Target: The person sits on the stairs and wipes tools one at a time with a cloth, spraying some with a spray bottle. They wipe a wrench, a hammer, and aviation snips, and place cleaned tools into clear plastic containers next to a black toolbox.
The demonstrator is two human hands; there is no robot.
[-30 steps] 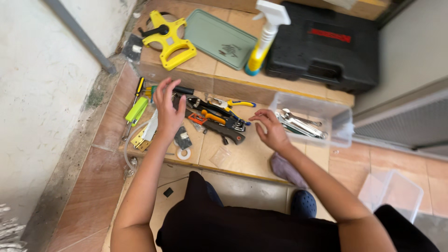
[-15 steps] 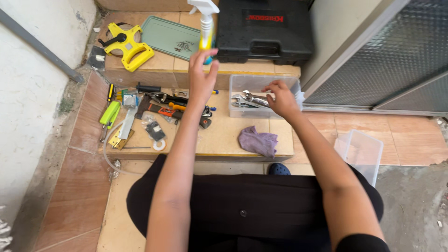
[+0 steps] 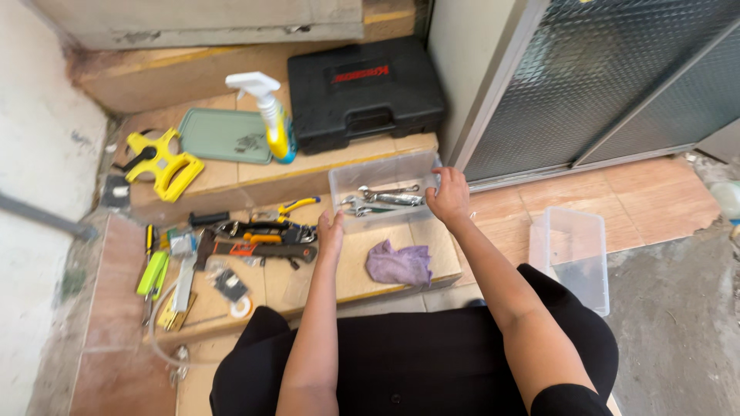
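Note:
A clear plastic box [image 3: 347,179] with several metal wrenches [image 3: 385,199] in it stands on the tiled step. My left hand [image 3: 330,233] lies flat, fingers together, against the box's left wall, beside a pile of hand tools [image 3: 258,239]. My right hand [image 3: 449,196] rests on the box's right end with its fingers curled over the rim. A crumpled purple cloth [image 3: 398,264] lies on the step between my forearms.
On the upper step stand a black tool case [image 3: 362,92], a spray bottle [image 3: 271,115], a green tray [image 3: 225,135] and a yellow reel tape [image 3: 160,162]. A clear lid [image 3: 572,254] lies on the floor to the right. A metal mesh door [image 3: 586,77] is beyond.
My left hand has dropped back from near the spray bottle to the box's left wall. My right hand has shifted from over the wrenches to the box's right end.

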